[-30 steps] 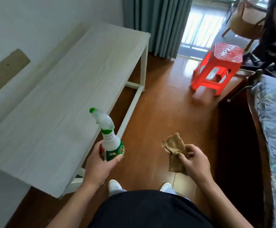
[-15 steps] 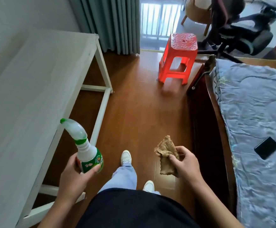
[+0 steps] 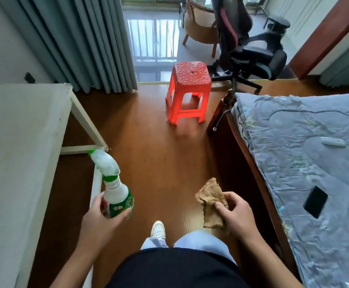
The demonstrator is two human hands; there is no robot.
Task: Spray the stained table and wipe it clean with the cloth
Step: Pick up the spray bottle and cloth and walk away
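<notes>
**By the white counter [image 3: 19, 142] in the bedroom**

The brown wood floor [image 3: 148, 142] runs between the counter on my left and the bed [image 3: 304, 142] on my right. I stand in the middle and look down.

My left hand [image 3: 105, 221] grips the spray bottle [image 3: 115, 190] round its green label. The bottle is up in the air over the floor, just beside the counter's near edge and apart from it. Its green tip points up and toward the counter.

My right hand [image 3: 236, 217] pinches the brown cloth [image 3: 211, 200], with my thumb on top. The cloth hangs crumpled over the floor, near the dark wood side of the bed.

A red stool [image 3: 188, 88] stands on the floor ahead of me. Gray curtains [image 3: 82, 42] hang behind the counter, and a black chair [image 3: 252, 48] sits past the stool. A dark phone [image 3: 315, 201] lies flat on the blue blanket (close to the bed's edge). One white shoe [image 3: 158, 228] peeks out below me.
</notes>
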